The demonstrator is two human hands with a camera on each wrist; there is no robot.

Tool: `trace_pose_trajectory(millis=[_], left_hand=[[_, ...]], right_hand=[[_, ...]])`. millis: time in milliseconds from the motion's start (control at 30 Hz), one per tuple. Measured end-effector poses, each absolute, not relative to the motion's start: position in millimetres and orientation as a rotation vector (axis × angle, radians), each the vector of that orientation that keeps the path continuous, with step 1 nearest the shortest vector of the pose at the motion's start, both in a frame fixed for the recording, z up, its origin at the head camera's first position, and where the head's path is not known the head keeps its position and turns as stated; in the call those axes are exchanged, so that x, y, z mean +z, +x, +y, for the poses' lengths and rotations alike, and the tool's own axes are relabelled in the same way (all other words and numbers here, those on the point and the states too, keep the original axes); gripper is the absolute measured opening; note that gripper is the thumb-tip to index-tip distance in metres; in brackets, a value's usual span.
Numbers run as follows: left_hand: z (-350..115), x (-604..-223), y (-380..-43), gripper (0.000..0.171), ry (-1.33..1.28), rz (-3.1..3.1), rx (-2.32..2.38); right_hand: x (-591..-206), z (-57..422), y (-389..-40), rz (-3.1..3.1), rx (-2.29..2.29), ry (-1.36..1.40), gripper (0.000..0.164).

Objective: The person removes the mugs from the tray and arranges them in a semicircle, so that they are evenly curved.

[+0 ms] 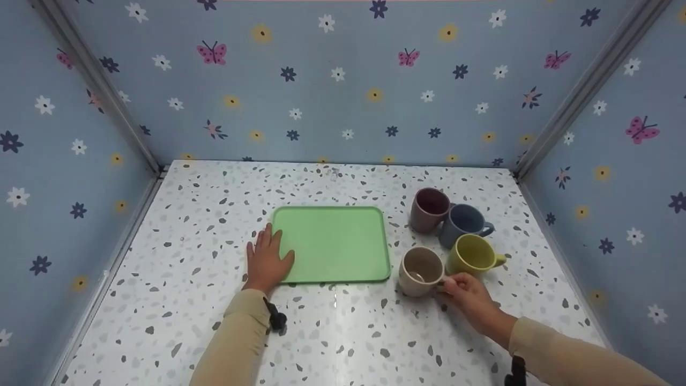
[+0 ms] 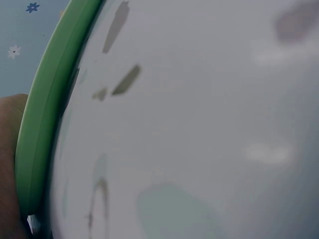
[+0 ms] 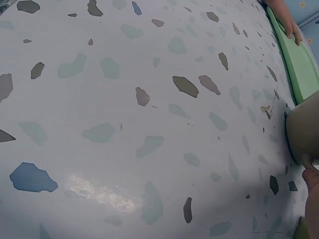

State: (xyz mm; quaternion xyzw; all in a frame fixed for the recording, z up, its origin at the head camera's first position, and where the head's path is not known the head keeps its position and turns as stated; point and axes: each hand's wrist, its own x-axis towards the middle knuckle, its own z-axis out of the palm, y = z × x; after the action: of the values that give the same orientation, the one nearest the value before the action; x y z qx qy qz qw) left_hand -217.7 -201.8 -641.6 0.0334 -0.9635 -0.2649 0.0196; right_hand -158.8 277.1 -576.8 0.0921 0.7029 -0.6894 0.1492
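A light green rectangular tray [image 1: 335, 244] lies flat on the speckled table. My left hand [image 1: 266, 262] rests on its left edge, fingers straight and spread, thumb over the rim. In the left wrist view the tray's green side [image 2: 47, 109] shows beside part of that hand. To the right of the tray stands a beige mug [image 1: 412, 281], upright, its inside visible. My right hand [image 1: 474, 300] pinches this mug's handle between thumb and fingers. In the right wrist view the beige mug [image 3: 304, 129] shows at the right edge, with the fingers at its handle.
Behind the beige mug stand a yellow mug [image 1: 474, 254], a blue mug [image 1: 464, 225] and a maroon mug [image 1: 429, 210], close together and upright. Patterned blue wall panels [image 1: 332, 80] enclose the white table [image 1: 187, 225] at the back and both sides.
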Motion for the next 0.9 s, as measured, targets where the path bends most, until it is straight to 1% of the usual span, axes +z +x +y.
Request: trace_pose_trajectory(millis=[167,400,633,800,900], left_hand=[[-202,-643,-218,0.07,0.096,-2.985,-0.819],[-202,-641,-217,0.071,0.107,-3.0,-0.824],[-203,-640,-217,0.07,0.095,-2.991,-0.831],[-203,-642,-218,0.07,0.092,-2.989,-0.824],[-203,-643,-218,0.07,0.099,-2.993,-0.826]], right_hand=[[-578,276,-158,2.06,-1.986,0.332,0.015],[-578,280,-155,2.083,-1.972,0.356,0.019],[-577,285,-153,2.115,-1.989,0.397,0.018],[-575,288,-153,2.126,-1.972,0.41,0.021],[-574,289,-153,2.134,-1.976,0.406,0.019]])
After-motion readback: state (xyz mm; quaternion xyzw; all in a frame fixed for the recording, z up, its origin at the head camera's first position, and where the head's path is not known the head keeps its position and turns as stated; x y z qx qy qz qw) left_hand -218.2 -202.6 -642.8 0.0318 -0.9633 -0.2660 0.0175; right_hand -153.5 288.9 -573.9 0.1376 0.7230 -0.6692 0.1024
